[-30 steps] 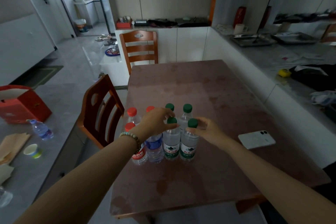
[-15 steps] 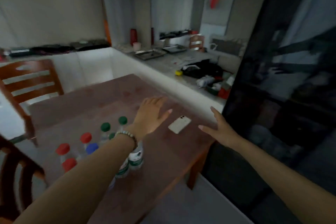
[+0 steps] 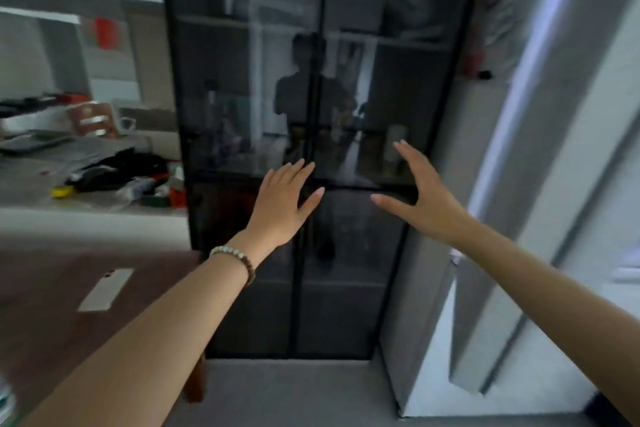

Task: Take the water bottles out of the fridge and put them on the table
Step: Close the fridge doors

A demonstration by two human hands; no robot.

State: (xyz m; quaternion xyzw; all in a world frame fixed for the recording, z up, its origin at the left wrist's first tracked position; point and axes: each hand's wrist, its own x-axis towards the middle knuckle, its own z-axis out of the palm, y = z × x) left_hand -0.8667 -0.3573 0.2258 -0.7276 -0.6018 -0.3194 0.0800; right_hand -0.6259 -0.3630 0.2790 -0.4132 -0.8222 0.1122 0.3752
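A tall black fridge (image 3: 349, 55) with dark glossy doors fills the middle of the head view, all doors closed. My left hand (image 3: 282, 203), with a bead bracelet on the wrist, is raised flat with fingers spread in front of the centre seam. My right hand (image 3: 424, 196) is open, fingers apart, just to the right before the right door. Neither hand holds anything. The brown table (image 3: 52, 288) lies at lower left. A sliver of the bottles (image 3: 5, 402) shows at the bottom left edge.
A white phone (image 3: 105, 289) lies on the table. A cluttered grey counter (image 3: 41, 180) runs along the left. A grey panel or wall (image 3: 519, 184) stands right of the fridge. Grey floor (image 3: 287, 392) lies below.
The view has swung right from the table and bottles to face the fridge. Both hands left the bottle caps and now hover open before the fridge doors.
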